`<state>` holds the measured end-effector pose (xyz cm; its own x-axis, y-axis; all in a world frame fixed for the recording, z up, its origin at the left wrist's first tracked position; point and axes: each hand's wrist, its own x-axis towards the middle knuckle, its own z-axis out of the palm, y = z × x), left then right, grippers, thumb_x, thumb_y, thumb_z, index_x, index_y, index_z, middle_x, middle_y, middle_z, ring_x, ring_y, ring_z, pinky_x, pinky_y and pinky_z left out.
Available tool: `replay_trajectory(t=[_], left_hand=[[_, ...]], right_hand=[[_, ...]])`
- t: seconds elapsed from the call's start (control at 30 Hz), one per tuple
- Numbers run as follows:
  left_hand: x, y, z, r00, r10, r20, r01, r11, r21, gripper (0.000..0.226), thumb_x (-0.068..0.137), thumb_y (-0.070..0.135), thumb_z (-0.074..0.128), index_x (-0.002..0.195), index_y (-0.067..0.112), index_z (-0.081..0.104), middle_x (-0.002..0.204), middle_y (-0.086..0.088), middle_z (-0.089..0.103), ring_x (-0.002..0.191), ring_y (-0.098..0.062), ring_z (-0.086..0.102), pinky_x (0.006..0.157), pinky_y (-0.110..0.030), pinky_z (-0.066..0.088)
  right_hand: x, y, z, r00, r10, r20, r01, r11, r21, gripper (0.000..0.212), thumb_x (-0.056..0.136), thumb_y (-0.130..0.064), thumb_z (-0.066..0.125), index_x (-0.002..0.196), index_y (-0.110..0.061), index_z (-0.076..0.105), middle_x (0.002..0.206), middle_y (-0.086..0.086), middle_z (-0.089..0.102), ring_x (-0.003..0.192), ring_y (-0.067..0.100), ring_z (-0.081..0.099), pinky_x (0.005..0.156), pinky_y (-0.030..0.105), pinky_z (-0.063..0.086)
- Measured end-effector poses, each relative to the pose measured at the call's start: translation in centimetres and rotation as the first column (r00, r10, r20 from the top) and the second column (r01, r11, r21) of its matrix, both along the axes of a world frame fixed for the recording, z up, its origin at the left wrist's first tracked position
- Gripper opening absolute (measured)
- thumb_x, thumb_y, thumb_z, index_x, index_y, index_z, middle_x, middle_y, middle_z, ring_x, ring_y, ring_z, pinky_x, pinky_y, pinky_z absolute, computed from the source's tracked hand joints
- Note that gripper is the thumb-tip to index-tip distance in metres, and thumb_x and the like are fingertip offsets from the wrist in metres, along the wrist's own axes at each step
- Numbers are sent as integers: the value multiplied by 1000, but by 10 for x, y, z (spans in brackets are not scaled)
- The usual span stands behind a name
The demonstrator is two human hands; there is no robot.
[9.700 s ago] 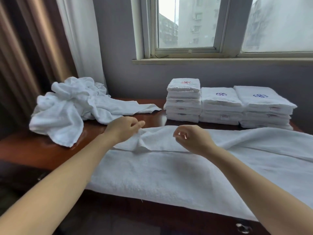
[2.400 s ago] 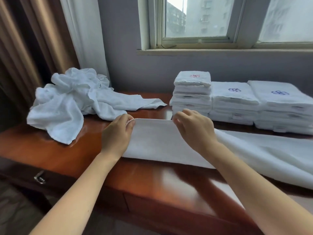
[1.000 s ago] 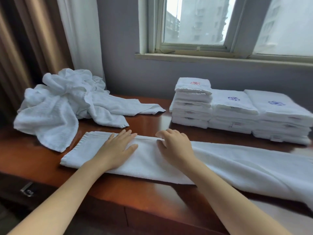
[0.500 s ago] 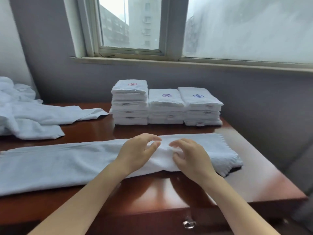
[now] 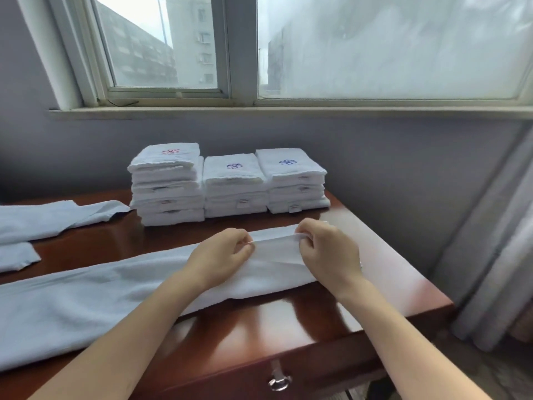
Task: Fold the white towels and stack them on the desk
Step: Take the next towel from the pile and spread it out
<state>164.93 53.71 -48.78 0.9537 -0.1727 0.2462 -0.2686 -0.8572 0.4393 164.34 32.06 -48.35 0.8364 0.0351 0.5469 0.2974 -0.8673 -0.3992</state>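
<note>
- While both hands work at its right end, a long white towel [image 5: 115, 290], folded into a narrow strip, lies lengthwise across the front of a reddish-brown wooden desk [image 5: 259, 327] and runs out of view on the left
- The left hand [image 5: 222, 255] has its fingers curled, with thumb and forefinger pinching the towel's end edge
- The right hand [image 5: 326, 252] is just beside it, fingers curled round the same edge a little further right
- Between the two hands the edge is lifted slightly off the layer below, and the rest of the strip lies flat on the wood
- Both bare forearms reach in from the bottom of the view
- Behind the hands, against the grey wall, three stacks of folded white towels [image 5: 233, 186] stand side by side, touching one another
- The leftmost stack is the tallest and carries a red stitched emblem [image 5: 170, 152] on top; the middle one shows a purple emblem [image 5: 234, 166] and the right one a blue emblem [image 5: 287, 162]
- On the far left of the desk, loose white towels [image 5: 43, 220] lie unfolded, well apart from the hands
- A metal drawer handle [image 5: 279, 381] hangs on the front of the desk, below the right forearm
- Above the stacks is a window [image 5: 288, 47] with a pale frame, and grey buildings show through the glass
- A pale curtain [image 5: 496, 255] hangs at the right edge, beside the desk
</note>
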Motion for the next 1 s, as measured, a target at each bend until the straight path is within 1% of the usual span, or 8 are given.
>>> replay_trajectory(t=[0.13, 0.2, 0.4, 0.5, 0.6, 0.67, 0.83, 1.0], left_hand=[[17, -5, 10, 989, 15, 147, -10, 999, -31, 16, 100, 37, 50, 101, 25, 60, 101, 11, 61, 94, -12, 60, 83, -35, 47], [29, -7, 10, 986, 38, 164, -38, 999, -1, 18, 101, 36, 49, 102, 23, 61, 100, 8, 60, 93, -17, 61, 80, -36, 46], [52, -10, -18, 986, 28, 162, -45, 994, 97, 13, 95, 28, 56, 106, 26, 64, 96, 8, 58, 95, -17, 57, 79, -35, 46], [53, -8, -27, 969, 26, 246, -19, 999, -28, 27, 87, 22, 68, 114, 26, 64, 96, 11, 59, 91, -11, 57, 76, -34, 51], [54, -7, -30, 939, 40, 340, -20, 998, -63, 27, 84, 10, 69, 108, 21, 66, 95, 9, 62, 87, -13, 61, 70, -38, 53], [53, -6, -30, 937, 66, 342, -28, 993, -115, 25, 85, 3, 63, 104, 20, 66, 92, 9, 62, 83, -14, 61, 69, -39, 53], [50, -5, -32, 958, -14, 287, 26, 999, -38, 16, 88, 13, 63, 91, 26, 72, 94, 15, 66, 90, -10, 61, 75, -32, 50], [47, 1, -37, 975, -50, 216, 48, 999, 16, 20, 92, 33, 60, 107, 35, 73, 116, 22, 65, 114, -3, 55, 94, -28, 47]], right_hand=[[26, 1, 22, 997, -33, 71, 35, 999, -31, 15, 86, -11, 49, 86, -18, 62, 75, -10, 53, 74, 24, 57, 56, 30, 32], [43, 1, 27, 996, -58, 61, 63, 994, -89, 16, 89, -13, 46, 87, -16, 61, 81, -6, 61, 78, 26, 58, 59, 31, 32], [73, 10, 7, 993, -66, -101, 15, 896, -445, 44, 87, -10, 46, 128, -25, 52, 123, -3, 57, 117, 23, 49, 101, 35, 33], [69, 26, -15, 978, 184, -98, -207, 917, -342, 52, 84, -3, 48, 133, -21, 57, 136, -4, 55, 135, 19, 41, 119, 39, 15], [63, 41, -35, 929, 304, -212, -348, 912, -217, 41, 93, -9, 45, 129, -21, 61, 141, -5, 54, 140, 15, 38, 119, 35, 17], [67, 38, -39, 905, 276, -323, -332, 934, -132, 41, 100, -18, 37, 136, -23, 55, 149, -4, 47, 143, 14, 32, 117, 32, 18], [87, 11, -35, 871, 74, -485, -214, 947, -241, 54, 103, -41, 26, 154, -25, 27, 163, -3, 18, 150, 12, 8, 122, 38, 1], [89, 11, -40, 876, 32, -481, -168, 955, -244, 59, 101, -49, 24, 155, -27, 24, 164, -3, 15, 151, 12, 6, 122, 40, -1]])
